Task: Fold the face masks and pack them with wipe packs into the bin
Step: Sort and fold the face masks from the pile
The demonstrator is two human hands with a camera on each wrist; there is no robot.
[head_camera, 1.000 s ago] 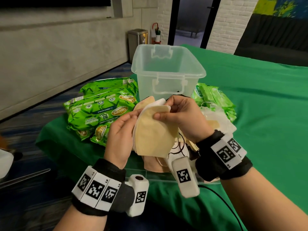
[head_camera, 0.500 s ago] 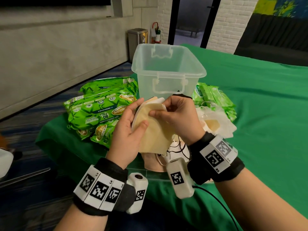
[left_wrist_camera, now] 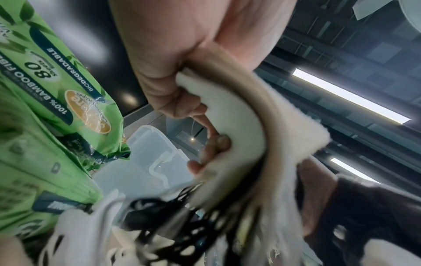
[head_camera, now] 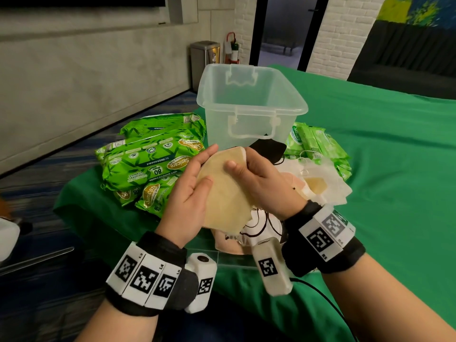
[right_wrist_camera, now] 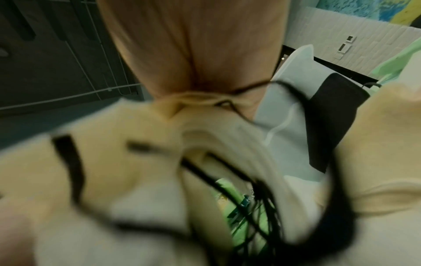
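One beige mask (head_camera: 228, 193) is clamped in both hands' grip, left (head_camera: 190, 193) and right (head_camera: 266, 183).

the clear bin (head_camera: 251, 104) stands open at the top, nothing over its mouth. large wipe packs (head_camera: 150, 164) crowd its left side, small wipe packs (head_camera: 318, 146) its right. a heap of loose masks (head_camera: 318, 183) with tangled ear loops lies before it. the green cloth (head_camera: 394, 169) to the right is bare.
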